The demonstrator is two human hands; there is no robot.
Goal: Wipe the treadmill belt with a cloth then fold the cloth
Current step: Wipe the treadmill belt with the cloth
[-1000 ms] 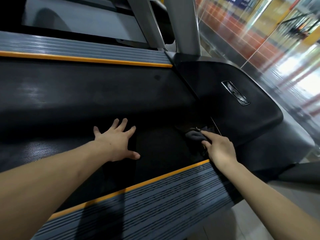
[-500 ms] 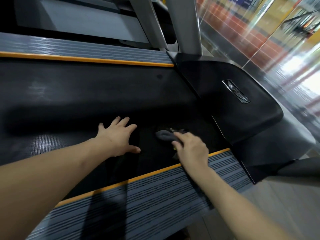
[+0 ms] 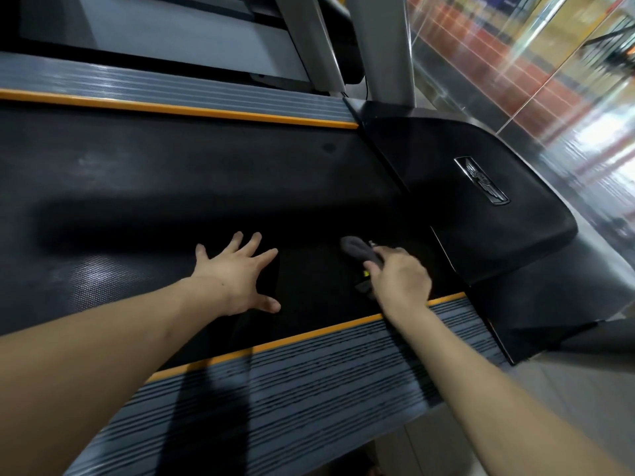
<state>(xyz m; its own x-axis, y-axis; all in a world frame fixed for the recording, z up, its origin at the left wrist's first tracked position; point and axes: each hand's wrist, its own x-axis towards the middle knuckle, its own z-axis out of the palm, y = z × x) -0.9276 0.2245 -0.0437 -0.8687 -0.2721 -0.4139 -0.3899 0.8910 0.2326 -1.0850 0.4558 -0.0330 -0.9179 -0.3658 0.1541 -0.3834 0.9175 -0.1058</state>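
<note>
The black treadmill belt (image 3: 171,187) runs across the view between two grey side rails with orange edge strips. My left hand (image 3: 237,274) rests flat on the belt with fingers spread. To its right, my right hand (image 3: 400,280) grips a dark grey cloth (image 3: 357,250) and presses it on the belt near the motor cover. Most of the cloth is hidden under the hand; a bunched end sticks out beyond the fingers.
The black motor cover (image 3: 481,214) with a metal badge rises at the belt's right end. Grey uprights (image 3: 388,46) stand behind it. The near ribbed side rail (image 3: 309,383) lies under my forearms. A glass wall (image 3: 532,63) and tiled floor are on the right.
My right hand has dragged the cloth left along the belt, away from the motor cover and toward my left hand. My left hand has stayed flat on the belt.
</note>
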